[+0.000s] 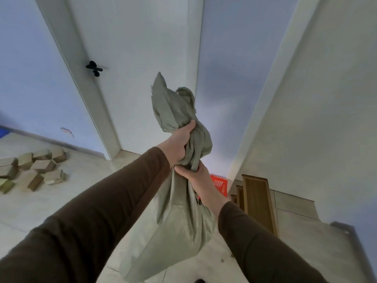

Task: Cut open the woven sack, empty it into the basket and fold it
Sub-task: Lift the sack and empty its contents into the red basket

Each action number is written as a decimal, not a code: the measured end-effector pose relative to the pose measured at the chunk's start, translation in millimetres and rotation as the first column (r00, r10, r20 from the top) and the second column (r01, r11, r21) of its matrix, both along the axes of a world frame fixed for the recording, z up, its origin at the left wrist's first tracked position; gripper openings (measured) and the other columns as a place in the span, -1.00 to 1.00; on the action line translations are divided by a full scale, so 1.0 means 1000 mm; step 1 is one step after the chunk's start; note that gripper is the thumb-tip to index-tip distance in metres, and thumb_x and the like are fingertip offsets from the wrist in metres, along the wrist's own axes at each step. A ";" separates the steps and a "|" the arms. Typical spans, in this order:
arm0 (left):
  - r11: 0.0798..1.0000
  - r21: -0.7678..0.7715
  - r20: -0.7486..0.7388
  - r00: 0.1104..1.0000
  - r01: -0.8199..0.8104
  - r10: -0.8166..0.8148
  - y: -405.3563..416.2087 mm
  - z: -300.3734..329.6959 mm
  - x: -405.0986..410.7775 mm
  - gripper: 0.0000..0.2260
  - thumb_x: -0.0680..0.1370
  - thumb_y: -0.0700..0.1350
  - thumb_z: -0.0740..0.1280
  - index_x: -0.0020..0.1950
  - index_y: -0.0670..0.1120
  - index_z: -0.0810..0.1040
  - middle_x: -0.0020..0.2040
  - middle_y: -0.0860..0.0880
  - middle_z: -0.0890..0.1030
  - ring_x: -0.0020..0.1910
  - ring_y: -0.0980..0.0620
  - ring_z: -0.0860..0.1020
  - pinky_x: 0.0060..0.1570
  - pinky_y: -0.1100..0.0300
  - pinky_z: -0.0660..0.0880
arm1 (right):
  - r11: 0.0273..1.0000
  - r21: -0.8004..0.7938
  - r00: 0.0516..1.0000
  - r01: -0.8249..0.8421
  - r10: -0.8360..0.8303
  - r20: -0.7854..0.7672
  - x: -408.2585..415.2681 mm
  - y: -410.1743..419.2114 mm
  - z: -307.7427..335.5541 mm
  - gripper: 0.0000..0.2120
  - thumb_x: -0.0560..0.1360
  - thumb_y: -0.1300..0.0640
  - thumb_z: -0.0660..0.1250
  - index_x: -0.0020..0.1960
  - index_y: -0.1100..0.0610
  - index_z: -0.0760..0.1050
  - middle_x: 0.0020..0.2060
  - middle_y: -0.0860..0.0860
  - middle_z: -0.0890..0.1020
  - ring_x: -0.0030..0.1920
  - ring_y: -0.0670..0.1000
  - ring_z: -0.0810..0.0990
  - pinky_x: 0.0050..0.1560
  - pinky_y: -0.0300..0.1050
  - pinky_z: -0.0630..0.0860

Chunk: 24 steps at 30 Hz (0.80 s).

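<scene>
A grey-green woven sack (pixel 173 231) hangs in front of me, held up off the floor by its gathered neck. My left hand (pixel 179 144) is clenched around the twisted neck, with the loose top of the sack flaring above it. Just below, my right hand (pixel 195 174) grips the same neck from the right side. The sack's lower part bulges and hangs between my forearms. Behind my right wrist a corner of a red plastic basket (pixel 220 183) shows on the floor, mostly hidden by the sack and my arm. A small dark and red object shows at my right wrist; I cannot tell what it is.
A white door (pixel 132 78) with a black handle (pixel 94 68) stands ahead. Several small cardboard boxes (pixel 36 170) lie scattered on the tiled floor at the left. Wooden panels (pixel 259 201) lean against the right wall.
</scene>
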State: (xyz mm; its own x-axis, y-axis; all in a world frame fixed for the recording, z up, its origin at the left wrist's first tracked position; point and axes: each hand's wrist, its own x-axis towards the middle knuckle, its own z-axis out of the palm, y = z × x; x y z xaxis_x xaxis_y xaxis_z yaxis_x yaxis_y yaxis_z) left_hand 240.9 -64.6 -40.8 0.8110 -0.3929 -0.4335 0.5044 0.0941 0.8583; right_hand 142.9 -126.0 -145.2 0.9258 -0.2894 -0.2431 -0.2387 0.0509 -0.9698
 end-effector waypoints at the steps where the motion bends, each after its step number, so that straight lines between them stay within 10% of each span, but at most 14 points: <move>1: 0.999 0.005 0.026 0.999 0.034 -0.034 -0.002 0.001 0.005 -0.58 0.60 0.08 0.47 0.27 -0.21 0.59 0.14 -0.16 0.71 0.15 -0.12 0.67 0.23 -0.03 0.61 | 0.992 0.086 0.996 0.092 -0.092 -0.008 0.010 -0.007 -0.001 -0.70 0.42 -0.04 0.64 0.10 -0.05 0.66 -0.07 -0.11 0.80 0.04 0.01 0.78 -0.09 -0.24 0.66; 7: 0.956 0.204 0.248 0.933 0.211 -0.259 0.041 -0.032 0.014 -0.50 0.45 0.31 0.50 0.32 0.12 0.62 0.37 0.08 0.65 0.28 0.16 0.62 0.26 0.29 0.48 | 0.827 0.519 0.970 0.214 -0.118 -0.212 0.045 -0.056 0.016 -0.75 0.59 0.02 0.45 0.11 0.20 0.69 -0.07 0.16 0.80 -0.09 0.13 0.79 -0.17 -0.02 0.66; 12: 0.822 0.521 0.051 0.953 0.230 -0.299 0.117 -0.120 -0.014 -0.01 0.40 0.48 0.40 0.70 0.11 0.12 0.71 -0.04 0.15 0.66 -0.13 0.16 0.61 -0.18 0.08 | 0.759 0.610 0.964 0.228 -0.086 -0.253 0.070 -0.077 0.020 -0.70 0.64 -0.08 0.36 0.11 0.14 0.67 -0.21 0.14 0.80 0.01 0.19 0.70 -0.12 0.08 0.61; 18: 0.856 0.473 -0.253 0.963 0.208 -0.094 0.139 -0.197 -0.060 -0.12 0.55 0.41 0.24 0.73 0.07 -0.04 0.73 -0.10 0.06 0.68 -0.23 0.10 0.61 -0.32 -0.01 | 0.697 0.677 0.965 0.238 -0.090 -0.247 0.094 -0.083 0.032 -0.67 0.69 -0.05 0.27 0.04 0.18 0.66 -0.25 0.15 0.79 -0.03 0.18 0.69 -0.11 0.13 0.59; 24: 0.937 0.306 -0.416 0.862 -0.169 0.291 0.133 -0.231 -0.061 -0.03 0.51 0.48 0.23 0.72 0.01 -0.06 0.73 -0.17 0.02 0.67 -0.33 0.08 0.58 -0.38 0.07 | 0.637 0.727 0.966 0.258 -0.157 -0.205 0.110 -0.100 0.053 -0.70 0.71 0.01 0.27 0.22 0.20 0.65 0.11 0.19 0.72 0.17 0.21 0.67 0.35 0.19 0.52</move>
State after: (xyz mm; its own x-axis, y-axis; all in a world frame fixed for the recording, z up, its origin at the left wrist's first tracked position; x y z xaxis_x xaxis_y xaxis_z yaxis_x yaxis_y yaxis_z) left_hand 180.1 68.1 -272.2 0.5573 -0.0481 -0.8289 0.8298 0.0687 0.5539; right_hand 253.3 -226.5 -92.0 0.8158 -0.1459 -0.5596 -0.2337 0.8020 -0.5498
